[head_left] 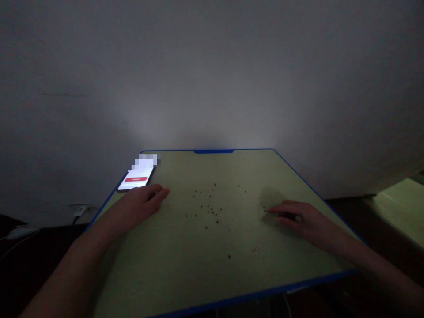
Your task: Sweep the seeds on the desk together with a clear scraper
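Observation:
Small dark grain-like bits (212, 212) lie scattered over the middle of the pale table top (172, 256), too small to name. My right hand (294, 216) is low over the right side of the table. Its index fingertip reaches a couple of these bits, and the thumb is apart from the index finger. On the left, my left hand (147, 202) rests by the near end of a lit phone (137, 174). Its fingers are curled, with thumb and index tips close together. Whether anything is inside them is hidden.
A blue edge (213, 151) runs around the table, whose far side is by a grey wall (212, 75). A plug with a cable (79, 212) is low on the wall at left. Another pale surface (402, 207) stands at far right. The room is dim.

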Action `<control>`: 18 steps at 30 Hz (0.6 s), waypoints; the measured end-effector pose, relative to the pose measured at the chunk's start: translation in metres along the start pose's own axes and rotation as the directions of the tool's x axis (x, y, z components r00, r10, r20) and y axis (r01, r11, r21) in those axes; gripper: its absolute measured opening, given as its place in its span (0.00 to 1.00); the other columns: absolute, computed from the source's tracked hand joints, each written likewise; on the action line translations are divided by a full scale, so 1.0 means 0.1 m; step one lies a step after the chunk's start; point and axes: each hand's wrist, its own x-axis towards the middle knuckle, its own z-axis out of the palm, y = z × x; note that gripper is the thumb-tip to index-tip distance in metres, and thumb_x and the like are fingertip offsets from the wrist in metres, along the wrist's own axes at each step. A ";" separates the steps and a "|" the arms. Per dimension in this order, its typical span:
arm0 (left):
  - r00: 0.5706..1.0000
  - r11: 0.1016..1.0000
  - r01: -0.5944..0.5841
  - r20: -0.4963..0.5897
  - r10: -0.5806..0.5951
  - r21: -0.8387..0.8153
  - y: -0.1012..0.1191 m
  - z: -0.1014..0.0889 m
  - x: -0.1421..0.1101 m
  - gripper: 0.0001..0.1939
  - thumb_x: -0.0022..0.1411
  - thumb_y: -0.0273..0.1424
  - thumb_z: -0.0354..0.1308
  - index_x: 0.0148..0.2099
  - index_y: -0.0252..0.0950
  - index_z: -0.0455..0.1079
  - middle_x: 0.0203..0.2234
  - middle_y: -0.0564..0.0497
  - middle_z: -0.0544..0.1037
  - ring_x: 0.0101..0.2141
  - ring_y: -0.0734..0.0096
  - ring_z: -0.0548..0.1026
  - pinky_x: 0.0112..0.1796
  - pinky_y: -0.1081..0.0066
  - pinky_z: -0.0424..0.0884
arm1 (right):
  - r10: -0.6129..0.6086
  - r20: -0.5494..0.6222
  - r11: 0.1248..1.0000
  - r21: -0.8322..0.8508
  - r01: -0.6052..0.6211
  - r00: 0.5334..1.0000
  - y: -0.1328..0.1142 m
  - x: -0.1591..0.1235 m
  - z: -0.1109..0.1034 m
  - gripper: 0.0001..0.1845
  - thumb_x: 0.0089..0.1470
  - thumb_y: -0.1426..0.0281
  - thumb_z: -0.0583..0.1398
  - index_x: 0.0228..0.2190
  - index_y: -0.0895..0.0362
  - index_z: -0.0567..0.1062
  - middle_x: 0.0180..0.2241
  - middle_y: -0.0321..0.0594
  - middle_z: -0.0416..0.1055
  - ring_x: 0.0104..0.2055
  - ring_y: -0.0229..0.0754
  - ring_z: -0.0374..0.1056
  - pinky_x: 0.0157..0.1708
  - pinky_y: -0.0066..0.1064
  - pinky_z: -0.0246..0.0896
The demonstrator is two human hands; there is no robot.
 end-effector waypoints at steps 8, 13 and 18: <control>1.000 1.000 -0.002 0.015 0.002 -0.002 -0.01 0.01 0.00 0.23 0.60 0.50 0.41 0.35 0.38 0.68 0.23 0.52 0.73 0.25 0.68 0.71 0.28 0.69 0.62 | -0.066 0.106 0.994 0.093 0.056 0.992 -0.22 0.13 0.25 0.11 0.56 0.70 0.57 0.38 0.57 0.77 0.35 0.41 0.76 0.35 0.40 0.70 0.34 0.32 0.64; 1.000 1.000 -0.001 0.023 0.002 -0.028 -0.02 0.02 0.00 0.22 0.59 0.50 0.42 0.34 0.38 0.67 0.22 0.53 0.72 0.24 0.69 0.70 0.27 0.70 0.61 | -0.170 0.194 0.982 0.109 0.151 0.966 -0.42 0.09 0.37 0.11 0.57 0.73 0.57 0.38 0.55 0.78 0.33 0.39 0.76 0.35 0.39 0.70 0.35 0.29 0.63; 0.999 1.000 -0.004 0.039 0.005 -0.031 -0.02 0.03 0.00 0.22 0.61 0.50 0.41 0.34 0.38 0.66 0.21 0.54 0.71 0.24 0.69 0.70 0.27 0.70 0.61 | -0.185 0.275 0.980 0.123 0.156 0.944 -0.58 -0.06 0.40 0.10 0.56 0.73 0.58 0.39 0.53 0.78 0.34 0.37 0.75 0.37 0.38 0.70 0.37 0.27 0.62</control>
